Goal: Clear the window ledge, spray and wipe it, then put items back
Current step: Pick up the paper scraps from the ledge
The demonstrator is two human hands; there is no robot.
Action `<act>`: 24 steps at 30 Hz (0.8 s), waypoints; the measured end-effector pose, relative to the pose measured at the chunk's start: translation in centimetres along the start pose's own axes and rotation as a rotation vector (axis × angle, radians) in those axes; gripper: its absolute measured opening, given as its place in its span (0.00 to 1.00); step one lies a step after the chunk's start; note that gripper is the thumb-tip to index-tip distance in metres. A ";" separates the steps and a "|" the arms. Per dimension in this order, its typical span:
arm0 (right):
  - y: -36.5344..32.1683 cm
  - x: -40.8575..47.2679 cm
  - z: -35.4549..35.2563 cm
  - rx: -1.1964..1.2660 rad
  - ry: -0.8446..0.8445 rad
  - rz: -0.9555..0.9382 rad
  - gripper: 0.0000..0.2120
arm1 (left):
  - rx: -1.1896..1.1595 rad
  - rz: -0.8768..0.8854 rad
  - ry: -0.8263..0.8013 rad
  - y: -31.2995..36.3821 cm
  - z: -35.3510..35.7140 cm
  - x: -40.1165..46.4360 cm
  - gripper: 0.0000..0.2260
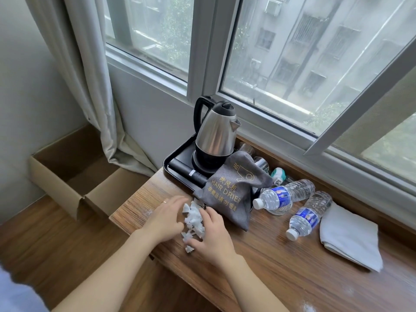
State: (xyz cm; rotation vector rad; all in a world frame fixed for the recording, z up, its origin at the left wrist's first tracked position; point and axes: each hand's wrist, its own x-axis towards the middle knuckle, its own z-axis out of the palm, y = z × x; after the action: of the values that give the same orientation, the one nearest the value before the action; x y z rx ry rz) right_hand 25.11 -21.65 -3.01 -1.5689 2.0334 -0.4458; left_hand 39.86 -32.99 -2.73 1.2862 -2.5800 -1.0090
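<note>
On the wooden window ledge (281, 255) lies a heap of torn white paper scraps (193, 221) near the left end. My left hand (166, 218) and my right hand (212, 235) flank the heap, fingers touching it from both sides. Behind it lies a grey hair drier bag (227, 192), leaning on a black tray (173, 163) that bears a steel kettle (216, 134). Two water bottles (284, 195) (309, 218) lie on their sides to the right. A folded white cloth (351, 239) lies further right.
An open cardboard box (74, 176) stands on the floor left of the ledge, below a grey curtain (90, 86). Glasses (247, 149) and a small teal item (278, 174) sit behind the bag by the window frame. The window is partly slid open.
</note>
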 end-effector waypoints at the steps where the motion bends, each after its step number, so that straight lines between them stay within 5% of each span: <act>1: 0.0 0.1 0.2 0.013 -0.016 0.018 0.48 | 0.011 0.012 -0.020 0.4 0.0 0.6 0.32; 18: 1.5 0.2 1.0 0.056 -0.060 -0.017 0.56 | -0.275 -0.022 -0.126 0.1 1.6 -0.6 0.26; 24: 2.6 -0.2 -0.1 0.106 -0.013 -0.083 0.59 | -0.130 0.075 -0.188 -0.4 1.8 -2.0 0.45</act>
State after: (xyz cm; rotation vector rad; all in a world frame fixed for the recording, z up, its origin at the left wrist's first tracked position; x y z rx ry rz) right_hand 23.00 -20.73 -4.31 -1.5925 1.9082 -0.5642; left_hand 40.81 -30.77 -3.97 1.1037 -2.6214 -1.3164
